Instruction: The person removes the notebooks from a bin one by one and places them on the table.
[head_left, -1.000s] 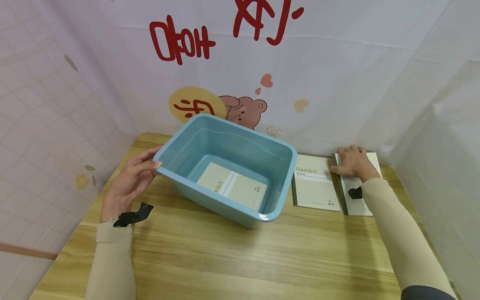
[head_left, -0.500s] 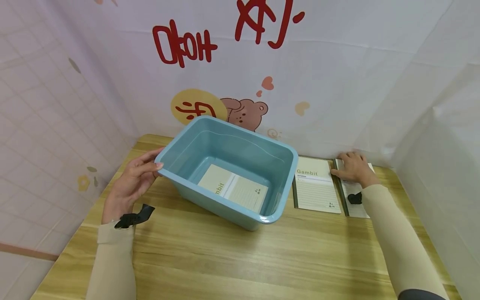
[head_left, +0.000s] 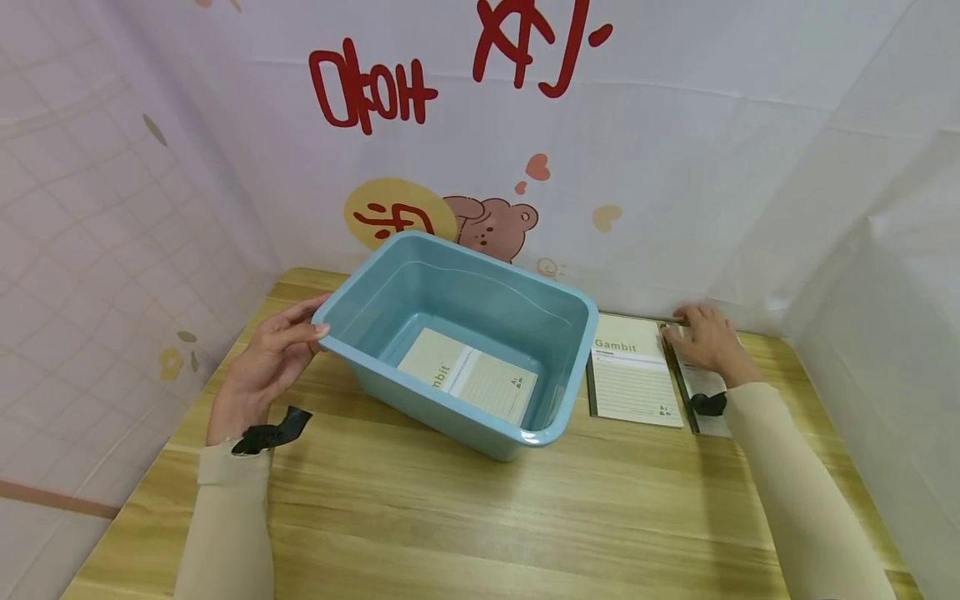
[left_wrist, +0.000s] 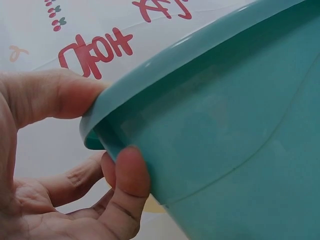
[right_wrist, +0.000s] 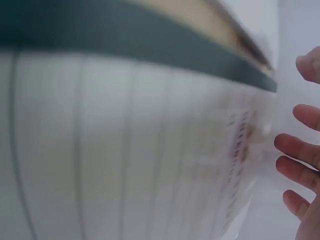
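Pinching the blue plastic basin by its rim with my left hand, I held my right hand spread, gripping nothing, over the rightmost notebook, whose far edge seemed the surest hold.

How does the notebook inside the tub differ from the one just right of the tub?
The inside notebook lies in the tub, the outside notebook on the table. The inside notebook's title is turned sideways and partly hidden; the outside notebook's shows whole. Both have pale, lined covers.
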